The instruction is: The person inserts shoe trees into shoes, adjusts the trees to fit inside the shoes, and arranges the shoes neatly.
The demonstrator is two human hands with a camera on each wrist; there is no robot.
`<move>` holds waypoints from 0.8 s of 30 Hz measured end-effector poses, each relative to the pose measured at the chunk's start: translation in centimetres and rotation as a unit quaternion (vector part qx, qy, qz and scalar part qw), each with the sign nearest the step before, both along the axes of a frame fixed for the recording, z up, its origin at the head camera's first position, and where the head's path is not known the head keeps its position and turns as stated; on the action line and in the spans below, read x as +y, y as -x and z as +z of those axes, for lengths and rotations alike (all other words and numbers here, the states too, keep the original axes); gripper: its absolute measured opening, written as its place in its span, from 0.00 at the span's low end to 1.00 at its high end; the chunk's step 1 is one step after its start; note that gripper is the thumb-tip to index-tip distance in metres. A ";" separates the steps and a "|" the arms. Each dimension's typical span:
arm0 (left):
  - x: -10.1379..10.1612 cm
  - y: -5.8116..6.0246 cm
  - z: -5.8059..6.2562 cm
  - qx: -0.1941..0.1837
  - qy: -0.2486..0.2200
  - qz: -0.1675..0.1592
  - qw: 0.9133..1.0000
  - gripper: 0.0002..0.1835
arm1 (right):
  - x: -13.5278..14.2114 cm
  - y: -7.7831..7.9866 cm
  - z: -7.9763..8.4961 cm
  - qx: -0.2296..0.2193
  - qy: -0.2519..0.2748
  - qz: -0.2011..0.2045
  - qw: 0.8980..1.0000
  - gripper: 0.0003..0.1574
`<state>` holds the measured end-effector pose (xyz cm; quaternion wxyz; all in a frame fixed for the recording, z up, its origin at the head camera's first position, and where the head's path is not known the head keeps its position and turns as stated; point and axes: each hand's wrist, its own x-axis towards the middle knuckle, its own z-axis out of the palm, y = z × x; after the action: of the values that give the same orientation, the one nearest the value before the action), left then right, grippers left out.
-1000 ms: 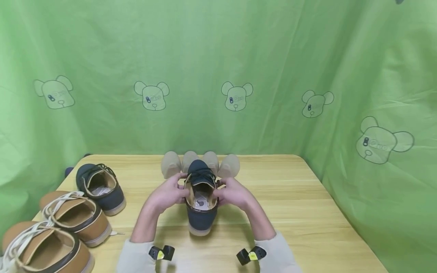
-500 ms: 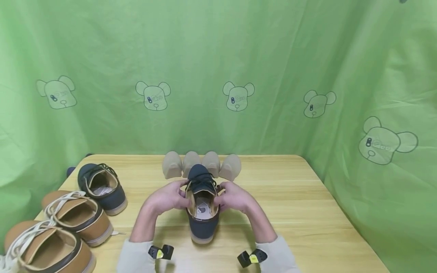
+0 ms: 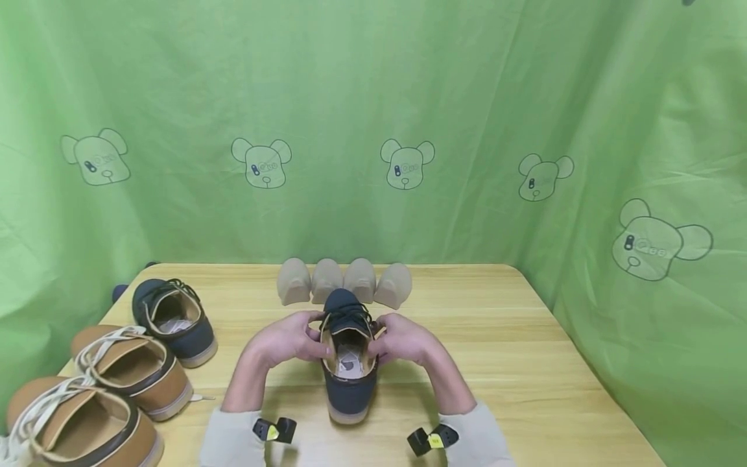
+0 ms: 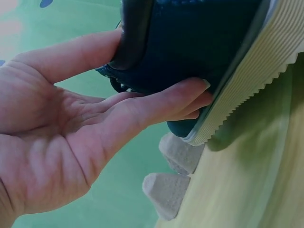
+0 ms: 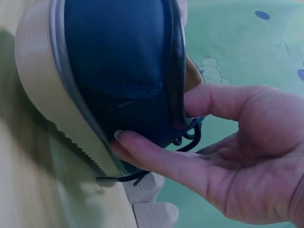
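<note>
A navy lace-up shoe [image 3: 350,392] is between my two hands at the middle of the table, its toe pointing away from me. My left hand [image 3: 294,338] grips its left side, thumb over the collar and fingers against the outer wall. On the opposite side my right hand [image 3: 404,338] pinches the collar in the same way. Both wrist views show the navy upper [image 4: 190,42] between thumb and fingers, above a ribbed pale sole [image 5: 38,61]. Just beyond the toe stands a row of several beige shoe-tree-like toe forms [image 3: 359,280].
At the left, a second navy shoe [image 3: 195,337] stands behind two tan shoes [image 3: 166,389] with white laces. One lace tip [image 3: 201,397] lies on the wooden table [image 3: 502,363]. A green curtain [image 3: 455,214] hangs around the table's back and sides.
Both hands have drawn the navy shoe a little toward me, away from the beige forms. The hands keep their hold on its sides. The shoes at the left stay put.
</note>
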<state>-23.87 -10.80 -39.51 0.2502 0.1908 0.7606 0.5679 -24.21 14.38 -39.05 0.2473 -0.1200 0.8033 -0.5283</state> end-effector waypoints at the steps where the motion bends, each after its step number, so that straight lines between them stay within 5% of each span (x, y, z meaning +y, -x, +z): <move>1: 0.0 0.1 -0.1 0.001 0.002 -0.002 1.000 0.49 | 0.0 0.0 -0.1 -0.002 0.002 0.001 1.000 0.32; 24: -0.4 0.7 -1.7 -0.031 0.003 0.025 0.999 0.48 | 0.0 0.5 -1.4 -0.016 0.012 -0.006 1.000 0.26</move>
<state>-24.59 -11.21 -41.19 0.2598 0.1530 0.7585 0.5777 -24.69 14.38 -40.42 0.2554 -0.1099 0.7938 -0.5409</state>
